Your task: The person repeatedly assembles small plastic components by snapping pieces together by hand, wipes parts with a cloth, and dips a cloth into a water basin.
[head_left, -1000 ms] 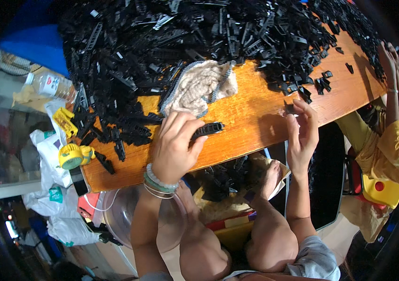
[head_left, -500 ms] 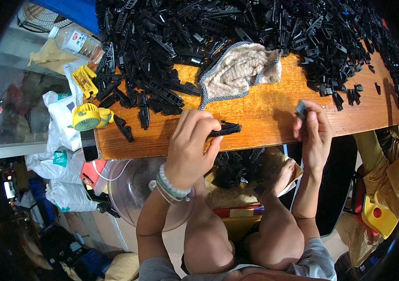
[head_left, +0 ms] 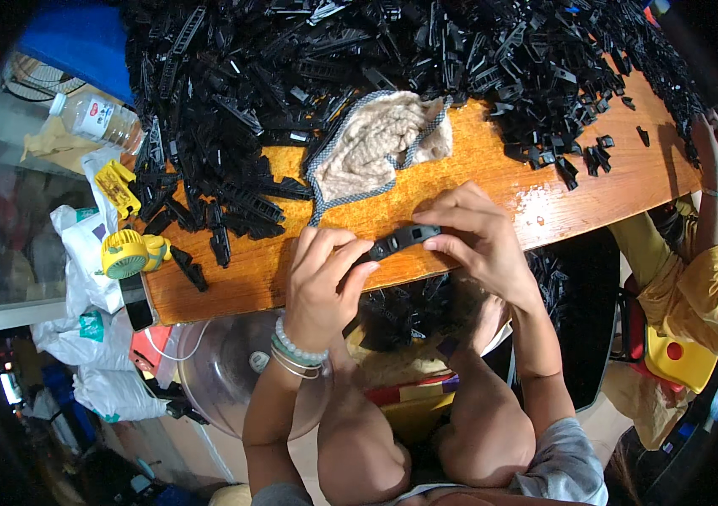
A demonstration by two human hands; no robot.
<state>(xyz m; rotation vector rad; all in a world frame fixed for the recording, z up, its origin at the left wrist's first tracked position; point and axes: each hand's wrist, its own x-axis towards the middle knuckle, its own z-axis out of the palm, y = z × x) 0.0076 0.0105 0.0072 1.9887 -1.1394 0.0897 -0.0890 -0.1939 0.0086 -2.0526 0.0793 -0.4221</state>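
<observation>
A slim black plastic part (head_left: pixel 386 246) is pinched at its left end between the thumb and fingers of my left hand (head_left: pixel 317 282), just over the near edge of the wooden table (head_left: pixel 582 198). My right hand (head_left: pixel 478 240) grips a small dark plastic piece (head_left: pixel 424 232) by thumb and fingertips. The two pieces meet end to end; whether they are joined I cannot tell. Beyond my hands lies a crumpled beige cloth (head_left: pixel 367 156) with a checked border. A big heap of similar black parts (head_left: pixel 291 67) covers the far side, with smaller pieces (head_left: pixel 536 126) at the right.
Left of the table are a yellow fan (head_left: pixel 127 255), a yellow plastic piece (head_left: pixel 117 187), a bottle (head_left: pixel 97 118) and white bags (head_left: pixel 114 392). Beneath the edge stand a clear basin (head_left: pixel 232 384) and more black parts (head_left: pixel 405 316). At right, another person's hands (head_left: pixel 709 148) reach the heap.
My right hand has moved left and brought its small piece against the right end of the black part. My left hand still holds that part. The whole view has shifted.
</observation>
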